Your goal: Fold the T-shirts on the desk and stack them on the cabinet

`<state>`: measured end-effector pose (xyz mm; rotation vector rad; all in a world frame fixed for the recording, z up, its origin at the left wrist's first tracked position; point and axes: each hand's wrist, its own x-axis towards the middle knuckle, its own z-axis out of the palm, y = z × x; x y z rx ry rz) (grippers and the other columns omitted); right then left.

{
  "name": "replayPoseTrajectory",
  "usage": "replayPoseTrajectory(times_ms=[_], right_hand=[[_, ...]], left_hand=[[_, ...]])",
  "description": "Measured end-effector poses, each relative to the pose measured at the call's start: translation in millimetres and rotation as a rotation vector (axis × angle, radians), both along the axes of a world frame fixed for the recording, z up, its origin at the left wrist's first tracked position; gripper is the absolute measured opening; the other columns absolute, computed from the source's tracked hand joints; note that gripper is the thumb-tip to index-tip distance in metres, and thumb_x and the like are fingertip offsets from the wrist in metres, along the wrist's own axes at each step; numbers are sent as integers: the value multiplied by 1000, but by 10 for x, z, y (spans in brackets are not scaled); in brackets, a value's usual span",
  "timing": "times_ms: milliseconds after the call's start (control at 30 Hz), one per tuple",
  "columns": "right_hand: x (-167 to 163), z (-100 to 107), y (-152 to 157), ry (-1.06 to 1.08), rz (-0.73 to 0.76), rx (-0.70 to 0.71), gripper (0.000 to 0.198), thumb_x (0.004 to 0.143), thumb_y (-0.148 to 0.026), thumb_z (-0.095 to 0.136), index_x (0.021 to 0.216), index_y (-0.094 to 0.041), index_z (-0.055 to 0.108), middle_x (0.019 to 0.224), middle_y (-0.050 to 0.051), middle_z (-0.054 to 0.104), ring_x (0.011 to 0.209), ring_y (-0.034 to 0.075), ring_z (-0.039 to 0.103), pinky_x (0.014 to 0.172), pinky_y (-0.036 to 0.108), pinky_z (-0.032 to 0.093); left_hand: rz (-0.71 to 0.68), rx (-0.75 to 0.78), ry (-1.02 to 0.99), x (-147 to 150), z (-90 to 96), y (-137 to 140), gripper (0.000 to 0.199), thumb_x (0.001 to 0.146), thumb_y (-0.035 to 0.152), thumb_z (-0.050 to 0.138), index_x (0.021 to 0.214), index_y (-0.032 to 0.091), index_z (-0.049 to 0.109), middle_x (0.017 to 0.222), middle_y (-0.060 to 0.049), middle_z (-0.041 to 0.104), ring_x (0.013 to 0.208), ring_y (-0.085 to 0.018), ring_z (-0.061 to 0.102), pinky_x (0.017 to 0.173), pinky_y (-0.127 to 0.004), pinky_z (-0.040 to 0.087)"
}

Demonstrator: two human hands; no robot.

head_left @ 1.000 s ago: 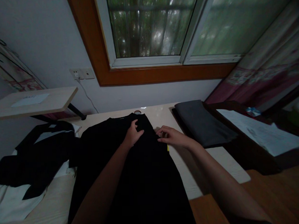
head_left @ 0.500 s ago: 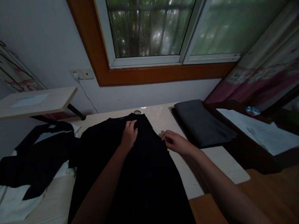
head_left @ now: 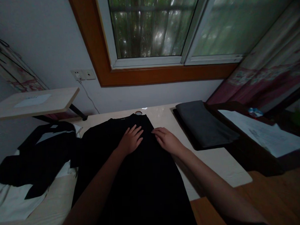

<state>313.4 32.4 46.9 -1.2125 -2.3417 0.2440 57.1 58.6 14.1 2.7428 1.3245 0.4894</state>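
Note:
A black T-shirt (head_left: 143,179) lies spread on the pale wooden table (head_left: 162,113), its neckline toward the wall. Its left sleeve sticks out to the side, while no sleeve shows along the right edge. My left hand (head_left: 131,139) rests on the upper part of the shirt with its fingers spread. At the shirt's right edge, near the shoulder, my right hand (head_left: 167,140) has its fingers stretched out over the cloth, holding nothing that I can see.
Folded dark grey cloth (head_left: 202,123) lies at the right of the table, beside a paper sheet (head_left: 262,130). To the left are more black clothing (head_left: 47,156) and white cloth (head_left: 17,204), near a raised shelf (head_left: 57,96). A window (head_left: 151,29) is behind.
My right hand has let go of the shirt's right edge and moved up and left, its fingers straightening. The fingers of my left hand have spread flatter. A yellow spot by the edge no longer shows.

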Motion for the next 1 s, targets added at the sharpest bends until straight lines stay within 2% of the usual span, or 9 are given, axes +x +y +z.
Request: replayPoseTrajectory(times_ms=[133,233,333,500,700,800,1000], right_hand=[[-460,-142,50,-115,-24,18,45,101,-22,42,142,-10,55,151,17,52,140,27,47,119,44,40],[-692,-261,211,-196,-70,6,51,103,-30,42,146,-4,51,159,20,40,150,30,33,124,45,31],[-811,-355,418,-221,-158,-19,59,104,-39,41,149,-2,46,162,21,34,153,31,27,125,46,26],[-867,-432,624,-201,-239,-18,63,104,-44,38,151,-2,43,163,20,32,153,30,27,126,46,23],[-839,-437,588,-185,-238,5,60,104,-40,37,150,-2,44,162,19,35,152,28,30,125,43,22],[-800,-434,542,-180,-242,9,59,104,-38,39,150,-3,45,161,18,38,151,27,32,125,42,23],[-673,-342,454,-174,-310,1,49,102,-30,41,144,-9,54,156,14,47,147,28,35,123,44,26]], left_hand=[[24,-49,26,-95,-28,33,50,104,36,38,151,20,44,160,-10,42,152,-27,32,123,-55,26],[94,-61,47,-239,-37,69,50,103,34,39,151,21,44,161,-11,41,152,-27,30,123,-56,23],[185,-66,58,-436,-33,83,51,102,37,41,151,23,44,162,-10,40,152,-28,30,123,-58,20],[318,-62,73,-845,-38,71,54,102,42,39,152,23,43,163,-9,36,154,-29,27,124,-58,20],[479,-9,118,-1287,-100,-30,54,103,41,35,150,18,46,163,-11,37,153,-28,29,123,-54,25],[506,13,131,-1355,-125,-103,52,103,38,34,148,16,49,161,-12,40,152,-28,32,123,-54,26],[500,9,149,-1274,-102,-152,51,103,39,34,147,19,50,162,-11,39,151,-30,32,122,-56,27]])
